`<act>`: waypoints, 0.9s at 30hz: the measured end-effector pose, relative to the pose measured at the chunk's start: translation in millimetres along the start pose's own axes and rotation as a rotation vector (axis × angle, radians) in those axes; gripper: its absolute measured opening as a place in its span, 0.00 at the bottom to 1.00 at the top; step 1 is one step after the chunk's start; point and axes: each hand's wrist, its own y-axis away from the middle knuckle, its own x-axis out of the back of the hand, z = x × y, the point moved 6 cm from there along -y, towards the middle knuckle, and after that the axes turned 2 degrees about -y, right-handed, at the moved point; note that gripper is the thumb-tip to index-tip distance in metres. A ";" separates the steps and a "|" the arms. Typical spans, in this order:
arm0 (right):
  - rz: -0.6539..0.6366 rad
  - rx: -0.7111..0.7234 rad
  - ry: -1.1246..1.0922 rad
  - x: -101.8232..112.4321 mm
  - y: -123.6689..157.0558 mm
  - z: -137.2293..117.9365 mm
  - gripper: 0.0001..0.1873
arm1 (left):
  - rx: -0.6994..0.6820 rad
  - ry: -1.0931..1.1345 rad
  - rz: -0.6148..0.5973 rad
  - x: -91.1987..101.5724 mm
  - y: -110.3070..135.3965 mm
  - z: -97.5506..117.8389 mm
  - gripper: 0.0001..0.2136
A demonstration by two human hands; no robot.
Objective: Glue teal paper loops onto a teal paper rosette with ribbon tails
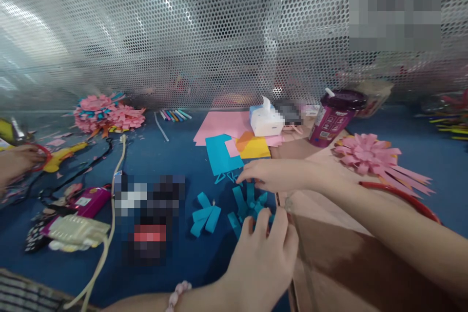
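My left hand comes in from below, fingers curled and pinched on a folded blue paper piece on the blue table. My right hand reaches in from the right across a brown paper bag, its fingers resting flat on the far side of the same blue paper piece. A second bundle of folded blue strips lies just left of my hands. Blue, yellow and pink paper sheets lie a little beyond.
A pink paper flower and a purple cup sit at the right, a white tissue box behind. Pink flowers, pens, a cord and another person's hand with scissors are at the left. A perforated metal screen walls the back.
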 end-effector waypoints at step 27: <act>0.632 0.040 0.261 -52.9 78.1 -59.6 0.10 | -0.071 0.287 -0.421 -13.7 -23.7 -118.8 0.15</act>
